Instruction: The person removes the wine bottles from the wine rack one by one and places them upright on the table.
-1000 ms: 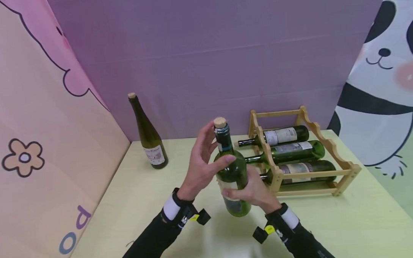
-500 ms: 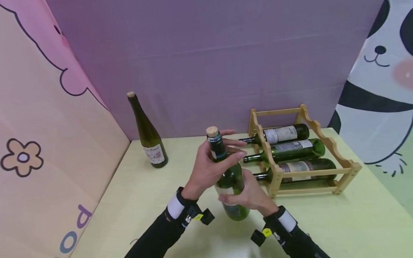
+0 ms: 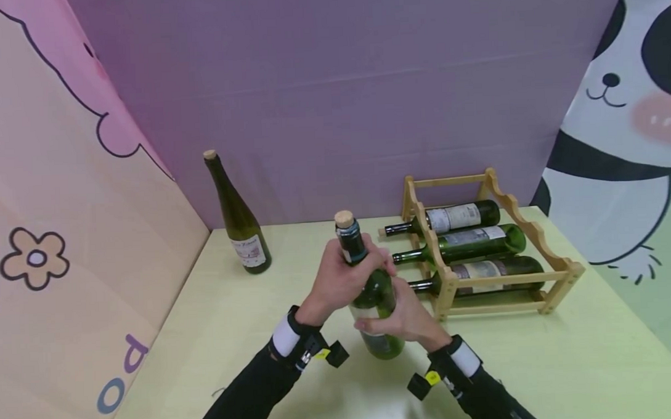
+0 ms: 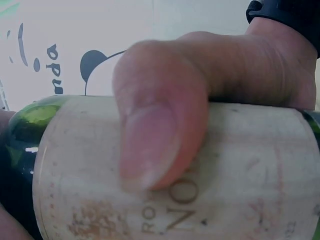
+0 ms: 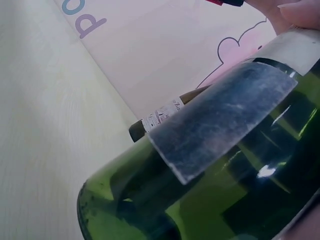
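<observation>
A green wine bottle (image 3: 378,289) with a cork (image 3: 344,219) in its mouth is held above the table, its neck tipped to the left. My left hand (image 3: 338,278) grips it around the lower neck and shoulder. Lower down, my right hand (image 3: 408,318) holds the body, its thumb lying across the label. In the left wrist view that thumb (image 4: 155,125) covers part of the pale label (image 4: 240,165). The right wrist view shows the bottle's green glass base (image 5: 130,205) and a dark label (image 5: 225,120). The far-side fingers of the right hand are mostly hidden.
A wooden wine rack (image 3: 504,282) stands at the right with three bottles lying in it, necks pointing left. Another corked bottle (image 3: 242,231) stands upright at the back left of the pale table (image 3: 297,383). A purple backdrop (image 3: 332,111) rises behind.
The bottle has shifted slightly left and down. My left hand's fingers, extended beside the neck before, have curled around it. The right hand keeps its hold on the body.
</observation>
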A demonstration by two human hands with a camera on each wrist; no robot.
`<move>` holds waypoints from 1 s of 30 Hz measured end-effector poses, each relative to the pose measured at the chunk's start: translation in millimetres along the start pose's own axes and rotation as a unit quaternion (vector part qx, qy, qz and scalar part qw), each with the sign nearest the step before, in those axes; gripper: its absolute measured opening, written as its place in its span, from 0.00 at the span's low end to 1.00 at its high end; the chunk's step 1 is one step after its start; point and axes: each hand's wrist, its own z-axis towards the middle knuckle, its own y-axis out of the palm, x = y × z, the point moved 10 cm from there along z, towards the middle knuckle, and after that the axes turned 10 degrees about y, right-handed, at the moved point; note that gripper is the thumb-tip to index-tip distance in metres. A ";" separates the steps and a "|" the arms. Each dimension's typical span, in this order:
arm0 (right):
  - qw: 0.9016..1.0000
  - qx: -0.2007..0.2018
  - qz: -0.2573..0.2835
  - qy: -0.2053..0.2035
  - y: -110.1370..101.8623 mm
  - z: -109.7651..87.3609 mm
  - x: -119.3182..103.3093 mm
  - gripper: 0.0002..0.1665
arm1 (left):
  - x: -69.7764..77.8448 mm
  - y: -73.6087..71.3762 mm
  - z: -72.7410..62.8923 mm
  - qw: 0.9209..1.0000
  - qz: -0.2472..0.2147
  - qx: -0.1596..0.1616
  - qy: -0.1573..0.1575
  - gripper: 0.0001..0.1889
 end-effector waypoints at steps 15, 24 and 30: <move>0.998 -0.040 0.028 0.041 5.3 2.5 2.2 0.42 | 7.4 -5.4 0.3 0.999 0.020 0.015 0.023 0.08; 0.997 -0.034 0.005 0.067 -0.6 0.9 3.7 0.68 | 14.4 -12.5 1.7 0.998 0.049 0.025 0.043 0.10; 0.999 -0.020 -0.026 0.021 -13.8 0.6 -4.7 0.63 | 16.3 -20.8 3.2 0.997 0.055 0.030 0.037 0.10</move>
